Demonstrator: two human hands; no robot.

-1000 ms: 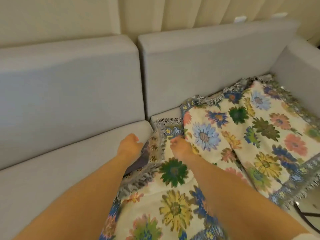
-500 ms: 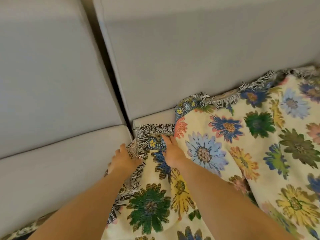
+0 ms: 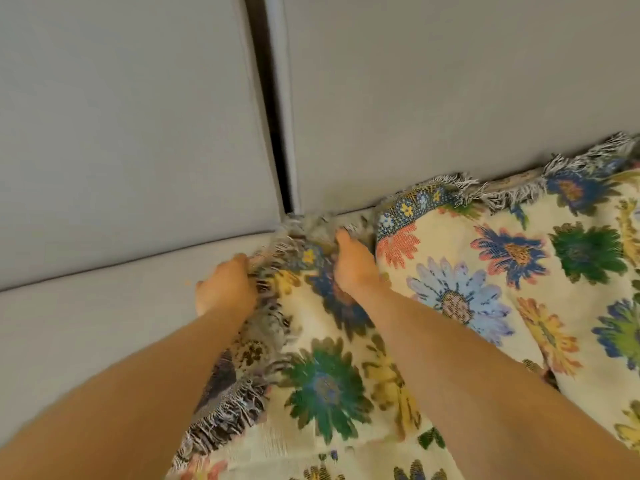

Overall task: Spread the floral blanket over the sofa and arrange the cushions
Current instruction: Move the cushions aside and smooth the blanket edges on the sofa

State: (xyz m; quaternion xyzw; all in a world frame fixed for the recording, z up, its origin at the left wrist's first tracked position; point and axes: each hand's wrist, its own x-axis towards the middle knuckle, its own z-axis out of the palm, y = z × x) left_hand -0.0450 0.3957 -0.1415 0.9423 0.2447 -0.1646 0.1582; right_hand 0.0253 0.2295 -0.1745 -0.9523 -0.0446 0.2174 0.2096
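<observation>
On the grey sofa (image 3: 86,323), the fringed floral blanket (image 3: 450,306) lies rumpled.

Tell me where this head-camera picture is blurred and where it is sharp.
Head view: motion blur smears the left hand, right hand and the fringe they grip; the floral blanket at right is sharper; the wide lens bows the gap between the sofa back cushions; soft light, no glare.
</observation>
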